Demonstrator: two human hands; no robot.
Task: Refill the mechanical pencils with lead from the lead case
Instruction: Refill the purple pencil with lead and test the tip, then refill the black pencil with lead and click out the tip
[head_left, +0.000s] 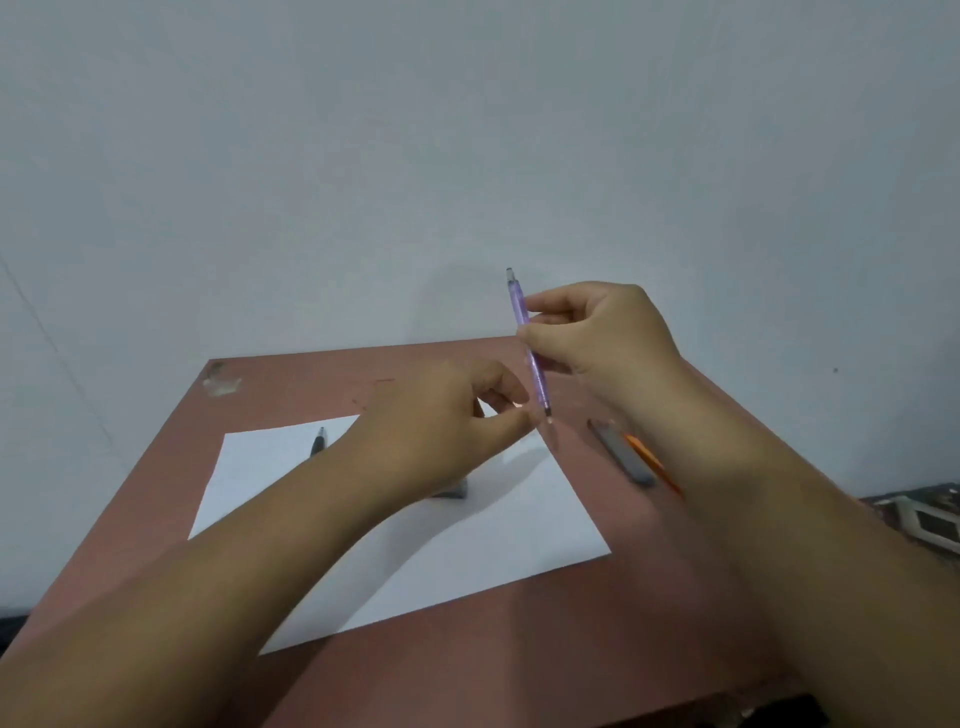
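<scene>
Left hand (441, 426) pinches at the purple pencil (530, 343) tip; right hand (597, 332) grips its barrel.

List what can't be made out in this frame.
Head view only:
- Left hand fingertips: blurred; any lead pinched there is too small to see.
- Dark pencil on the white paper sheet: only its tip shows, left forearm covers the rest.
- Orange pencil: mostly behind the flat grey case and right forearm.
- Purple translucent mechanical pencil: lead inside unreadable.
</scene>
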